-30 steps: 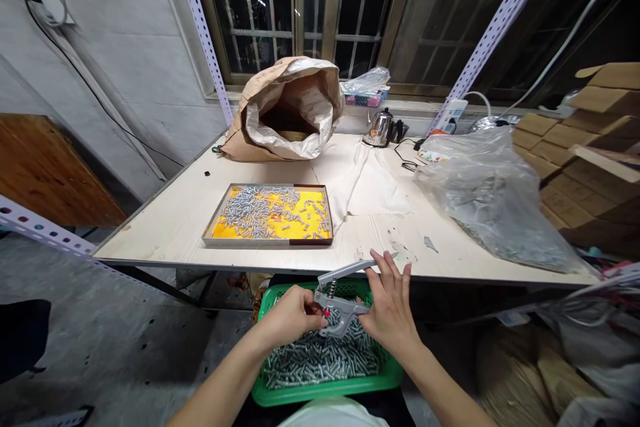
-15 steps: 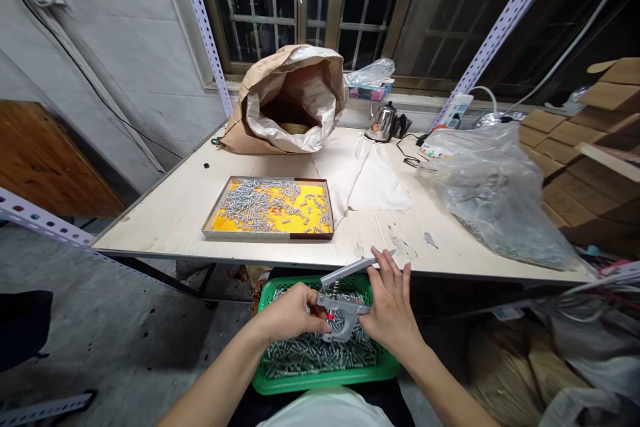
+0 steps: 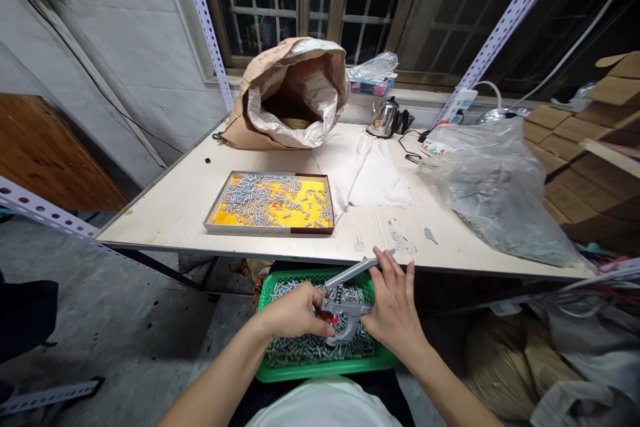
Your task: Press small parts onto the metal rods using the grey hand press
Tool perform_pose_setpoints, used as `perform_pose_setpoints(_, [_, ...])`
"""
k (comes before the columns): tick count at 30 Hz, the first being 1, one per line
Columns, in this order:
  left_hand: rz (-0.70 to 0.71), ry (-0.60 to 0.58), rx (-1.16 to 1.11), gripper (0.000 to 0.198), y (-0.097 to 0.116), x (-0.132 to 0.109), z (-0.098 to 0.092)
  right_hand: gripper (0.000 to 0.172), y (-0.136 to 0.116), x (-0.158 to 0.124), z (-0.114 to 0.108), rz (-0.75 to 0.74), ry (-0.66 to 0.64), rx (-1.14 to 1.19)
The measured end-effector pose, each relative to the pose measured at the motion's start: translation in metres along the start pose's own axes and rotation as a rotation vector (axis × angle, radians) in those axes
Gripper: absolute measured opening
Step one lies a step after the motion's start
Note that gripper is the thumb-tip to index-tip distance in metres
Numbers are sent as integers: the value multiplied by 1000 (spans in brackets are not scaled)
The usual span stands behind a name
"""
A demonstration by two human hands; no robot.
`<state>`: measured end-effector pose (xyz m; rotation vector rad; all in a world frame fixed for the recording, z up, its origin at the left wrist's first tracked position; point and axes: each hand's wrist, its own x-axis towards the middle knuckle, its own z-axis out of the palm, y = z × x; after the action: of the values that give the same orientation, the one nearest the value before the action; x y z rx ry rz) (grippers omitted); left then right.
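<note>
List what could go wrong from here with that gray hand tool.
1. The left hand has its fingers close to the red piece on the gray hand tool; if the right hand squeezes the handles, they might get pinched.
2. The tool is above the green basket, so a small part that slips could get lost among the screws.

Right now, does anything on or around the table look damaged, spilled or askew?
Yes: grey, worn-looking patches mark the table near its front edge, right of the tray, breaking its pale surface; whether chips or residue, I can't tell. No metal pieces look spilled from the tray or green basket.
</note>
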<state>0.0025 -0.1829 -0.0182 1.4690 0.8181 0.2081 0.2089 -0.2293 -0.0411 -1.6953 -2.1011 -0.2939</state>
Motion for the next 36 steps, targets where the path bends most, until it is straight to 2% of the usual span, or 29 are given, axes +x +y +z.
perform_pose_setpoints(6, [-40, 22, -79, 13, 0, -1, 9, 54, 4, -1, -2, 16, -31, 21])
perform_pose_setpoints(10, [-53, 104, -260, 17, -7, 0, 17, 55, 8, -1, -3, 40, -17, 20])
perform_pose_setpoints(15, [-34, 225, -234, 19, -12, -2, 19, 60, 6, -1, -2, 25, 45, 21])
perform_pose_setpoints(19, [-53, 141, -115, 14, -5, -3, 18, 66, 2, -1, -1, 21, 61, 3])
perform_pose_setpoints(23, [-78, 113, -49, 12, 2, -3, 17, 61, 1, -3, 1, 25, 36, 13])
perform_pose_setpoints(29, [-88, 104, -158, 15, -5, -1, 19, 42, 3, -2, -2, 33, 34, 30])
perform_pose_setpoints(32, [-89, 109, -220, 20, -8, -2, 18, 33, 6, 1, -4, -23, 74, 31])
perform_pose_setpoints(36, [-27, 156, -300, 33, -8, -9, 11, 45, 17, 1, 1, -82, 108, 40])
